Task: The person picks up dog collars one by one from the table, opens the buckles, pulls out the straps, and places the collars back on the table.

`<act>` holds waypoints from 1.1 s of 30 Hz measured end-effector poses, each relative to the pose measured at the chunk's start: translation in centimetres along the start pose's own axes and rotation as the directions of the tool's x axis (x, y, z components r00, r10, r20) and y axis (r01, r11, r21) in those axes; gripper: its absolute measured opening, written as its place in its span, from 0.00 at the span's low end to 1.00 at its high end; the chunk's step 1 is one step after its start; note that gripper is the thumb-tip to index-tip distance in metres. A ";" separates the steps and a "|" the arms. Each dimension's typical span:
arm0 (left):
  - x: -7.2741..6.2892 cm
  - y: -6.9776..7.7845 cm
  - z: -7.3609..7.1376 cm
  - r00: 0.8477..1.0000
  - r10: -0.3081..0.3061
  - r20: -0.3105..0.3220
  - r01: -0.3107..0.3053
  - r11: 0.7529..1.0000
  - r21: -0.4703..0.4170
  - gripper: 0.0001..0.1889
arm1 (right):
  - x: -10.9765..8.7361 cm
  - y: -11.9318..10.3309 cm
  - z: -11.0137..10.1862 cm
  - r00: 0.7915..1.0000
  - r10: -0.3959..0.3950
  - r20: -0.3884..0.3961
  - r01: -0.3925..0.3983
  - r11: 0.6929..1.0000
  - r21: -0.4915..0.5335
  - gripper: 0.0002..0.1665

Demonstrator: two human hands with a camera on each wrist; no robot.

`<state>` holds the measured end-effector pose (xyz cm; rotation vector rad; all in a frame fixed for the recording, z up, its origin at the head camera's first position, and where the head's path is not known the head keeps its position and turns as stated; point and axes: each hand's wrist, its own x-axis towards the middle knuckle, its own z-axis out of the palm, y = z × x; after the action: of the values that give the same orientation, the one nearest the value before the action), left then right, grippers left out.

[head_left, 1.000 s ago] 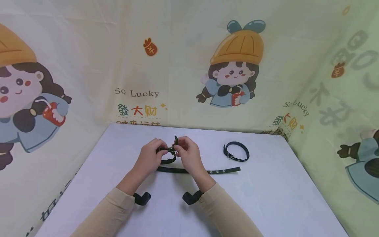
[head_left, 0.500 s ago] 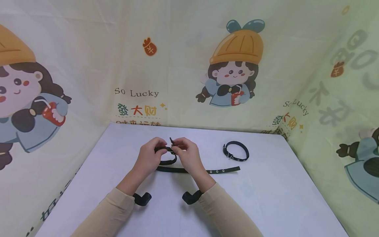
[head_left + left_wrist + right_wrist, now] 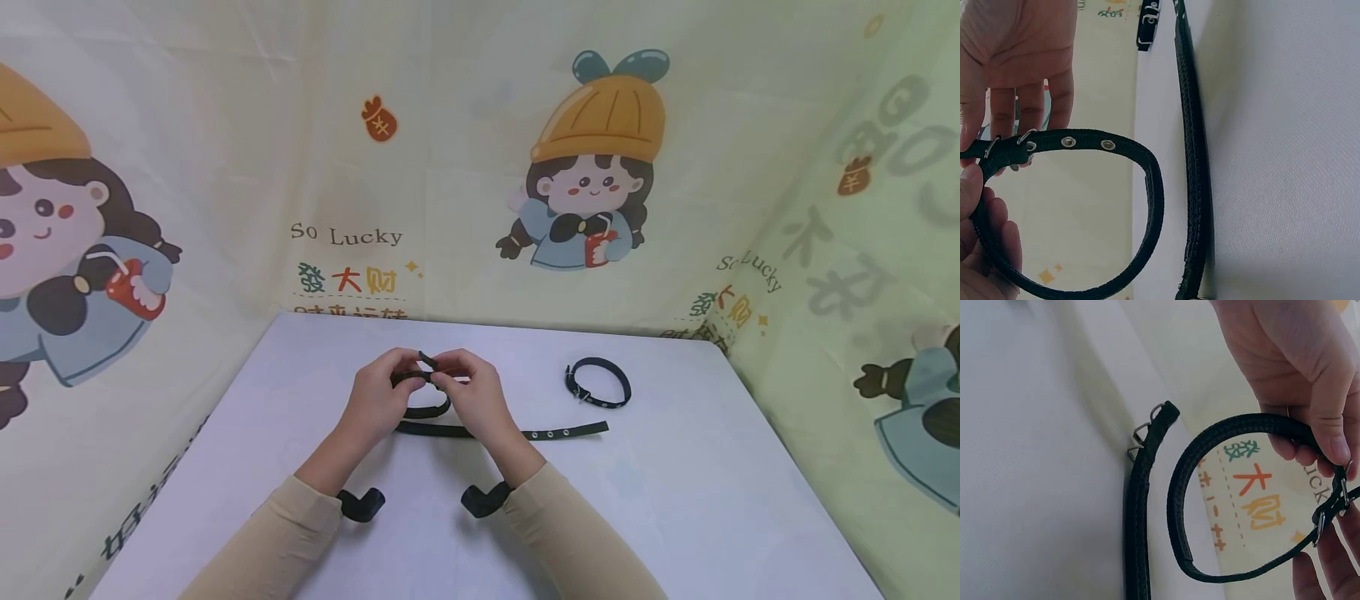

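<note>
Between both hands, a black pet collar point(image 3: 1155, 187) is bent into a loop above the table. My left hand point(image 3: 384, 390) pinches it near the metal buckle point(image 3: 1344, 490), with the thumb on the strap in the right wrist view. My right hand point(image 3: 478, 392) pinches the eyelet end, whose dark tip point(image 3: 427, 360) pokes up between the hands. The eyelet strap passes at the buckle in the left wrist view, with metal eyelets point(image 3: 1069, 142) beyond it. Whether the prong sits in a hole cannot be made out.
A second collar point(image 3: 566, 433) lies stretched out on the white table point(image 3: 675, 517), just nearer than the hands, partly covered by the right wrist. Farther right rests a buckled collar point(image 3: 628, 385) in a ring. A printed cloth point(image 3: 465, 192) hangs behind and at the sides.
The strap's tip has swung from upright near the right fingers over to the left, leaning across the gap. My right hand has shifted slightly left; the left hand stays nearly in place.
</note>
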<state>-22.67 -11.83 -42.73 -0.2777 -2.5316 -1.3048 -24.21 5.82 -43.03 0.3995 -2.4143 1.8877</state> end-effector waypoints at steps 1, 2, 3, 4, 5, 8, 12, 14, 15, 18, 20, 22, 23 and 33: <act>0.0 0.0 0.0 1.000 -0.001 -0.001 0.001 1.000 -0.002 0.18 | 0.0 0.0 0.0 1.000 0.001 -0.002 -0.001 1.000 -0.005 0.11; 0.0 0.0 0.0 1.000 -0.002 -0.003 0.002 1.000 -0.003 0.17 | 0.0 0.1 0.0 1.000 0.003 -0.003 -0.003 1.000 -0.009 0.12; 0.0 0.0 -0.1 1.000 -0.003 -0.006 0.003 1.000 -0.003 0.17 | 0.0 0.1 0.0 1.000 0.005 -0.005 -0.005 1.000 -0.011 0.13; 0.0 0.0 -0.1 1.000 -0.002 -0.009 0.002 1.000 -0.003 0.16 | 0.0 0.1 0.0 1.000 0.009 -0.006 -0.009 1.000 -0.013 0.14; 0.0 -0.1 -0.1 1.000 -0.001 -0.012 0.001 1.000 -0.003 0.15 | 0.0 0.1 0.0 1.000 0.013 -0.008 -0.013 1.000 -0.012 0.16; 0.0 -0.2 -0.1 1.000 0.002 -0.025 -0.002 1.000 -0.013 0.14 | 0.0 0.2 -0.1 1.000 0.019 -0.009 -0.019 1.000 -0.003 0.21; 0.0 -0.2 -0.2 0.999 0.004 -0.042 -0.006 0.999 -0.040 0.13 | 0.2 0.5 -0.2 1.000 0.008 0.003 -0.008 1.000 0.026 0.25; 0.1 -0.1 -0.3 0.999 0.002 -0.048 -0.005 0.999 -0.051 0.13 | 0.2 0.6 -0.2 1.000 0.001 0.009 -0.001 0.999 0.036 0.27; 0.1 -0.1 -0.3 0.999 0.001 -0.050 -0.003 0.998 -0.057 0.13 | 0.2 0.6 -0.2 1.000 0.002 0.010 -0.002 0.999 0.037 0.27; 0.1 0.1 -0.4 0.999 -0.007 -0.053 0.004 0.998 -0.070 0.13 | 0.2 0.6 -0.2 1.000 0.004 0.002 -0.004 1.000 0.022 0.27; 0.1 0.1 -0.5 0.998 -0.010 -0.056 0.006 0.997 -0.076 0.13 | 0.2 0.7 -0.2 1.000 0.005 -0.007 -0.004 1.000 0.009 0.27; 0.1 0.1 -0.5 0.998 -0.013 -0.060 0.008 0.997 -0.082 0.13 | 0.2 0.6 -0.2 1.000 0.012 -0.013 -0.012 1.000 0.000 0.26; 0.1 0.1 -0.5 0.998 -0.014 -0.063 0.008 0.996 -0.086 0.13 | 0.1 0.6 -0.2 1.000 0.015 -0.013 -0.015 1.000 -0.003 0.26; 0.2 -0.3 -0.4 0.997 -0.017 -0.080 0.008 0.994 -0.106 0.12 | 0.1 0.1 -0.5 0.999 0.032 -0.014 -0.032 0.999 0.009 0.25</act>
<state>-22.91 -12.33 -42.68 -0.2259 -2.4059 -1.4272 -24.37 6.35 -43.01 0.3492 -2.4183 1.9079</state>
